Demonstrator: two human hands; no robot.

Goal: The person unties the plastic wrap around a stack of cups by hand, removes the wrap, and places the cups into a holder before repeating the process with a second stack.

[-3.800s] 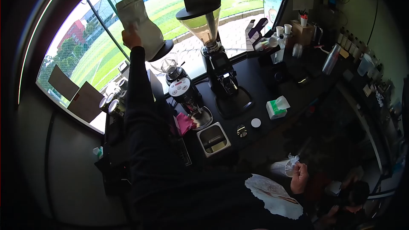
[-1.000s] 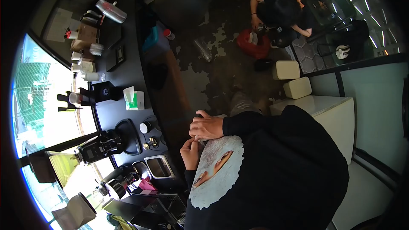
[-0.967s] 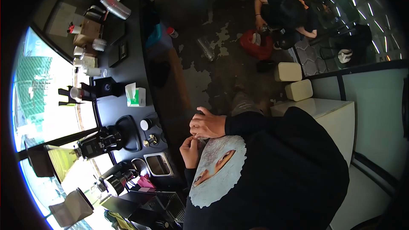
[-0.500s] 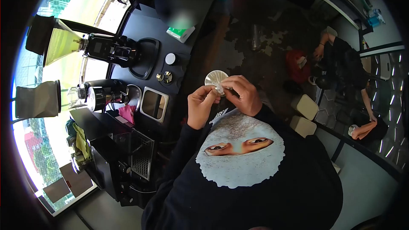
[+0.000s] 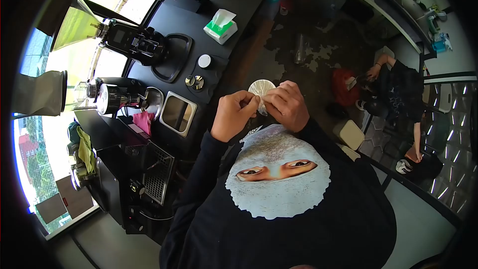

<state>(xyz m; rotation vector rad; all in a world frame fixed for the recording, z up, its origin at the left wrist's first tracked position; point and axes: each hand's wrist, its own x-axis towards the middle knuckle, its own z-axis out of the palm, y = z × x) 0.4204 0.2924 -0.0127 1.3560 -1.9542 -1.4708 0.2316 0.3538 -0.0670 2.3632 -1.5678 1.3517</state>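
Clear plastic wrapping is what I have up in front of my chest, its gathered part between my two hands and away from the counter; just past my fingertips shows a round, pale, pleated-looking cup, or so I take it, for the film and my fingers hide much of its shape. My left hand is narrowed to a pinch, thumb against forefinger, on the near left of the gather; my right hand has its fingers curled in and its tips pinched close to the left ones, on the same bunched film. I judge the step in hand to be fine work on that gather, picking at it or twisting it, though I cannot tell which; the next move, to my mind, calls for a firm pinch from one hand and a small, careful turn or pull from the other, lest the thin film slip or tear. On the counter to my left stand the tissue box, the white-topped container and the metal pan; neither hand touches any of them.
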